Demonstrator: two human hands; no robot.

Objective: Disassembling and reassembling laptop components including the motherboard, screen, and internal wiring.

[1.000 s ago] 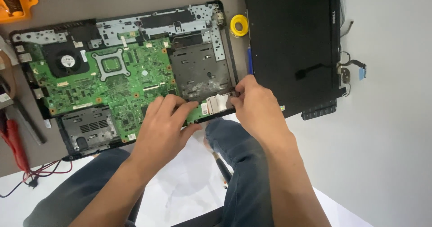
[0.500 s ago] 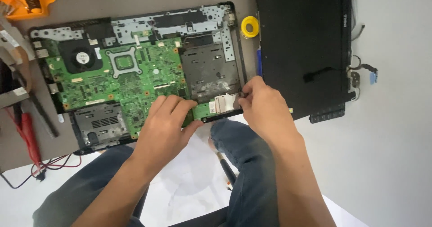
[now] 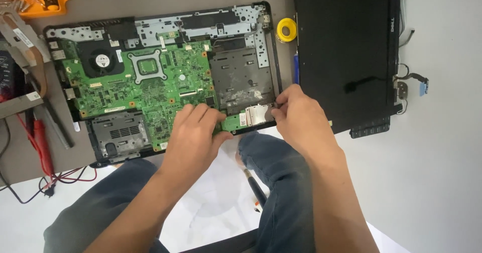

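below, on a grey-brown desk (image 3: 150, 2), both hands' grips (image 3: 198, 132) (image 3: 301, 117) pinch the open laptop base (image 3: 165, 77), white floor (image 3: 442, 182) beyond.

Single head-worn view, looking steeply down from above the seated knees, close over the near edge of the bench (image 3: 150, 2); both hands low in centre frame, far bench edge cropped at top.

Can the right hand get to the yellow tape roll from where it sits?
Probably yes. The right hand rests at the laptop base's near right corner, and the yellow tape roll lies beyond it on bare table, nothing lying between.
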